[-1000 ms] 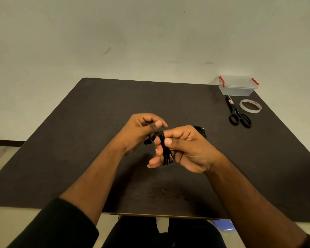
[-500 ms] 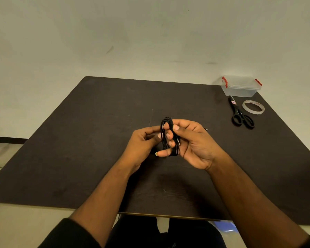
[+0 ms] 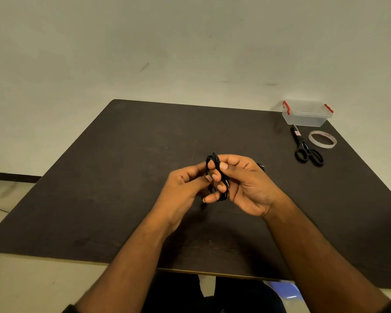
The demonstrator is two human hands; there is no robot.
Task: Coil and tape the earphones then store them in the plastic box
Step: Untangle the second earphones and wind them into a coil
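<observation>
1. Earphones [image 3: 215, 164] sat bunched in a coil above the counter [image 3: 122, 177], gripped by the curled fingers of the right hand [image 3: 246, 188]; the left hand [image 3: 183, 188] pinched the bundle's near side.
2. Coiling looked nearly done. Taping and storing remained: tape [image 3: 322, 138] and scissors [image 3: 306, 150] lay untouched beside the plastic box [image 3: 306, 114], its lid on.
3. Fingers hid most of the coil, so loose ends were hard to judge.

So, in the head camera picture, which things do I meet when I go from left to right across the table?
left hand → earphones → right hand → scissors → tape roll. The plastic box spans both last two, farther back.
</observation>
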